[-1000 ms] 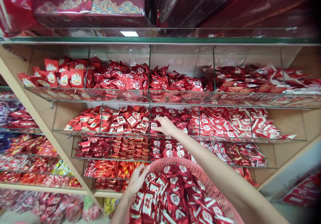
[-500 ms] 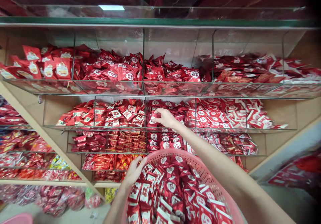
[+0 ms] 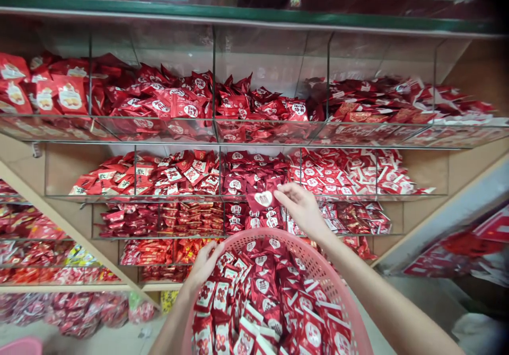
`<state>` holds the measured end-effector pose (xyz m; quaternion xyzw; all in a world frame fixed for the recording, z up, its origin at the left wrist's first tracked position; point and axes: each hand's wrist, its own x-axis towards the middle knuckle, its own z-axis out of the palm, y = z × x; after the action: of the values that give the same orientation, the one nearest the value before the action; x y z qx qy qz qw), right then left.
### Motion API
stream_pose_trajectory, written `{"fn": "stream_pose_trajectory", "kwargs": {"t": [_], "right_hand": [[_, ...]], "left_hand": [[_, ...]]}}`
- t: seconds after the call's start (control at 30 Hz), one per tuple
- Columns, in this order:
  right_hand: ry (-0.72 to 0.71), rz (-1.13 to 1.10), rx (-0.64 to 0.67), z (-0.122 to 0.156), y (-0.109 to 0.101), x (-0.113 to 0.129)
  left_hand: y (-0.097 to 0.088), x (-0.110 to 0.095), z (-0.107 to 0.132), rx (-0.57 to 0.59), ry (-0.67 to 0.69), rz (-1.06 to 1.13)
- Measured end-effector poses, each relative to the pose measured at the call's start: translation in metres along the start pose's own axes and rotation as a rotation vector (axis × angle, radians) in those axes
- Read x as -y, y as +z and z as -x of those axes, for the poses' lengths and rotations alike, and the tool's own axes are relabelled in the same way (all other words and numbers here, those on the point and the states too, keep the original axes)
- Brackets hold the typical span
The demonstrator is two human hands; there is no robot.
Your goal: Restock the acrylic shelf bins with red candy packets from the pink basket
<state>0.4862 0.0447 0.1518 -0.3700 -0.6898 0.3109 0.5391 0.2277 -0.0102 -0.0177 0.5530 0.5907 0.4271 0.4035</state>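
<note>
Between the thumb and fingers of my right hand (image 3: pixel 300 206) is a dark red candy packet (image 3: pixel 262 200) with a white heart-shaped label. It hangs in front of the middle shelf, above the far rim of a pink plastic basket (image 3: pixel 338 278). My left hand (image 3: pixel 207 262) grips the basket's rim at the left, thumb along the top edge. Inside the basket lie many small red and maroon wrapped packets (image 3: pixel 264 286), some with white labels. Just behind the held packet, similar maroon packets (image 3: pixel 254 167) fill one shelf compartment.
Clear dividers split the shelves into compartments of red packets. Larger red packets (image 3: pixel 67 92) sit on the upper shelf at left. A glass edge (image 3: pixel 254 18) runs across the top. Bagged goods (image 3: pixel 75 312) lie on the floor at lower left, near another pink container (image 3: pixel 22 346).
My right hand has drawn back from the middle compartment toward me and to the right, now with a packet in its fingers. My left hand still holds the basket. The view has shifted slightly.
</note>
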Motion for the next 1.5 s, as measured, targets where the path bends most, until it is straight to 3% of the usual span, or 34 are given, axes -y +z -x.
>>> {"fn": "stream_pose_trajectory", "kwargs": {"t": [0.1, 0.2, 0.3, 0.4, 0.8, 1.0, 1.1, 1.2, 1.33, 1.4, 1.5], "right_hand": [[0.181, -0.008, 0.007, 0.045, -0.024, -0.018], [0.407, -0.02, 0.093, 0.085, -0.038, -0.055], [0.599, -0.02, 0.146, 0.116, -0.042, -0.092], [0.694, -0.006, 0.16, 0.135, -0.04, -0.114], [0.807, -0.104, 0.172, 0.149, -0.02, -0.128], [0.838, -0.176, 0.095, 0.15, -0.012, -0.127], [0.856, -0.07, 0.141, 0.15, -0.008, -0.131], [0.766, 0.289, 0.246, 0.149, -0.009, -0.13], [0.449, 0.87, 0.327, 0.144, -0.013, -0.115], [0.336, 1.003, 0.388, 0.14, -0.013, -0.102], [0.095, 1.014, 0.494, 0.138, -0.011, -0.088]], "left_hand": [[-0.001, -0.001, 0.0, 0.019, -0.014, -0.005], [-0.001, -0.001, 0.0, 0.017, -0.006, -0.019], [-0.001, 0.0, -0.001, 0.0, 0.01, -0.021], [0.0, 0.003, -0.002, -0.005, 0.01, -0.008], [0.0, 0.008, -0.002, 0.018, 0.0, 0.029], [-0.001, 0.006, -0.003, 0.023, -0.021, 0.049], [-0.001, 0.006, -0.002, 0.02, -0.015, 0.044], [0.0, 0.006, -0.001, 0.026, -0.027, 0.044], [0.0, 0.005, -0.001, 0.021, -0.027, 0.047], [0.0, 0.003, -0.001, 0.02, -0.018, 0.049], [-0.001, 0.001, -0.002, 0.018, -0.004, 0.04]]}}
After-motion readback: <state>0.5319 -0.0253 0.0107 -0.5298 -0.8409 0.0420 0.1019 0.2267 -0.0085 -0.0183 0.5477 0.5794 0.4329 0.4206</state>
